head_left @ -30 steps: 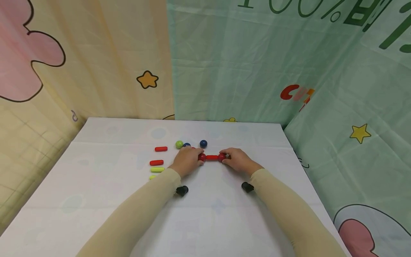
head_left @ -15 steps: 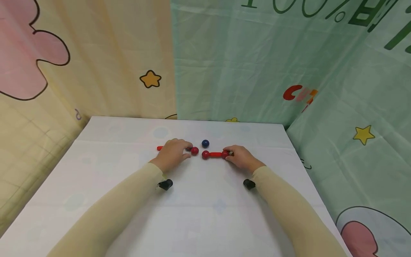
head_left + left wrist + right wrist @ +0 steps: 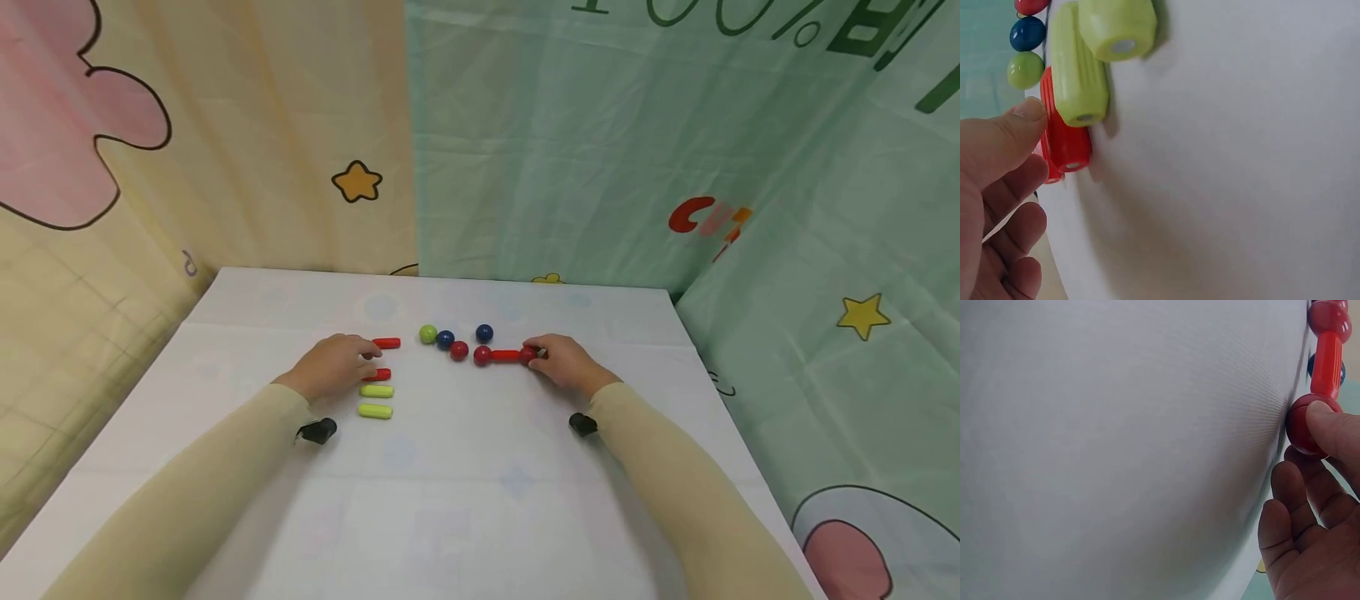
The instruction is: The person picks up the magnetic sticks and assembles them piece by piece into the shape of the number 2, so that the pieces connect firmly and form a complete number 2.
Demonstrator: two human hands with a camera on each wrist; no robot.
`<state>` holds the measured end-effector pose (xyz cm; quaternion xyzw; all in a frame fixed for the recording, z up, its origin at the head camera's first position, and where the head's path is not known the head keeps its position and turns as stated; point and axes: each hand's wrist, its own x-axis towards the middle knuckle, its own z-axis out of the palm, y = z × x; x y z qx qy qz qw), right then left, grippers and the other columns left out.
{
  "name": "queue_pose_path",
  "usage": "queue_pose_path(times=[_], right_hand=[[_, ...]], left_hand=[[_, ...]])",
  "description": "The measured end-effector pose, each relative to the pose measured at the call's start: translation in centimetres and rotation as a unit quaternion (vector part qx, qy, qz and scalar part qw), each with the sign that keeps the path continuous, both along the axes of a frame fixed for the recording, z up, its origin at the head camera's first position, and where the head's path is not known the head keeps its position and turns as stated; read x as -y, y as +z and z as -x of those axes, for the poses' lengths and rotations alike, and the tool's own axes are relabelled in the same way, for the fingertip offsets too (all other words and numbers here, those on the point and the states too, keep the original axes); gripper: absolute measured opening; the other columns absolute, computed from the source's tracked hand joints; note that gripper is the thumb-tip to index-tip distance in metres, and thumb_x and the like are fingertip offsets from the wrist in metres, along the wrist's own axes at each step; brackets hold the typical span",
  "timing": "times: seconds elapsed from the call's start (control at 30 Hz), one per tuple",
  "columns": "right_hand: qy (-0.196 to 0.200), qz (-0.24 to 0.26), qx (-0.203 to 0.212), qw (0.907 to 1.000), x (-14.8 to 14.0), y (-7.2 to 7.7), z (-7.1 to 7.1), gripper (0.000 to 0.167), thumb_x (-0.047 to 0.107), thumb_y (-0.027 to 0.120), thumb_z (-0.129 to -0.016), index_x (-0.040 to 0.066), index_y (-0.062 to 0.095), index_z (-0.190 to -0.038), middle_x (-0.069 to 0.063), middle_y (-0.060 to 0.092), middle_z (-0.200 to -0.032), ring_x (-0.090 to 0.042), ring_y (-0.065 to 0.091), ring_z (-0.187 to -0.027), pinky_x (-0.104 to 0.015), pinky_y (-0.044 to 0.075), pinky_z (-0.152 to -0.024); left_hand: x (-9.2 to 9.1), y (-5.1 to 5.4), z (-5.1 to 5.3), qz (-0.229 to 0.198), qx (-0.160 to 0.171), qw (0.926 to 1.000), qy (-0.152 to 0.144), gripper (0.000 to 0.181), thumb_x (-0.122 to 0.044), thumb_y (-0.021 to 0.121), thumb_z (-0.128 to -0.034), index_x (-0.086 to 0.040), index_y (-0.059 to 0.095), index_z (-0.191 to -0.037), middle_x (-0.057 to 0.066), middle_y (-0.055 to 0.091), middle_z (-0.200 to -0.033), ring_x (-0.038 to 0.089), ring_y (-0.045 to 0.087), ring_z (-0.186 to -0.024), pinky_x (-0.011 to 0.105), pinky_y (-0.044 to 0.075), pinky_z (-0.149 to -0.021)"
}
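Note:
My right hand (image 3: pixel 566 364) pinches the red ball (image 3: pixel 1302 431) at the right end of a red rod (image 3: pixel 506 357). Another red ball (image 3: pixel 482 356) sits on that rod's left end. Over to the left, my left hand (image 3: pixel 335 365) hovers by two red magnetic rods, its thumb apart from its fingers. One red rod (image 3: pixel 387 342) lies at its fingertips; the nearer red rod (image 3: pixel 1071 149) is partly covered by the thumb in the head view. Two yellow-green rods (image 3: pixel 377 391) lie just in front, with metal discs showing in their ends in the left wrist view.
Between the hands, toward the back of the white table (image 3: pixel 465 483), lie a green ball (image 3: pixel 427 334), a blue ball (image 3: pixel 446 339) and a loose red ball (image 3: pixel 459 351) in a row. Another blue ball (image 3: pixel 484 333) stands behind the red rod. Printed curtains (image 3: pixel 525 150) rise behind the table.
My left hand has let go of the left red ball and moved left, past the loose balls, to the rods. The right hand stays at the right red ball.

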<state>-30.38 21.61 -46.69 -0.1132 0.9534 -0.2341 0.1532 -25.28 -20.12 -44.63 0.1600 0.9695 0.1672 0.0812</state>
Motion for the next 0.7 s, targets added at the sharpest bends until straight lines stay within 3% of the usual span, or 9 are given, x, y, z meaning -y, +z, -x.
queue_pose_path(times=[0.27, 0.53, 0.7], right_hand=[[0.001, -0.007, -0.002, 1.0000, 0.2, 0.1, 0.0, 0.048, 0.021, 0.069, -0.103, 0.015, 0.059, -0.150, -0.009, 0.065, -0.140, -0.026, 0.060, -0.115, -0.044, 0.052, -0.106], [-0.005, 0.000, 0.002, 1.0000, 0.2, 0.0, -0.1, 0.048, 0.020, 0.069, -0.103, 0.016, 0.060, -0.150, -0.009, 0.064, -0.141, -0.026, 0.058, -0.117, -0.045, 0.052, -0.108], [-0.005, -0.002, 0.000, 1.0000, 0.1, -0.1, 0.0, 0.047, 0.021, 0.069, -0.103, 0.016, 0.060, -0.149, -0.008, 0.065, -0.140, -0.025, 0.059, -0.116, -0.044, 0.052, -0.107]], left_hand=[[1.3, -1.3, -0.3, -0.016, 0.044, 0.9987, 0.023, 0.034, -0.024, 0.070, -0.1003, -0.012, 0.071, -0.132, 0.009, 0.072, -0.128, 0.033, 0.062, -0.122, 0.057, 0.048, -0.110], [1.0, -1.5, -0.5, -0.024, 0.024, 0.9994, -0.002, 0.028, -0.020, 0.070, -0.1009, -0.011, 0.074, -0.127, 0.006, 0.073, -0.118, 0.027, 0.064, -0.106, 0.052, 0.052, -0.101], [0.6, -1.4, -0.6, -0.025, 0.029, 0.9993, 0.002, 0.027, -0.022, 0.070, -0.1015, -0.013, 0.074, -0.127, 0.006, 0.072, -0.120, 0.030, 0.063, -0.114, 0.054, 0.051, -0.106]])
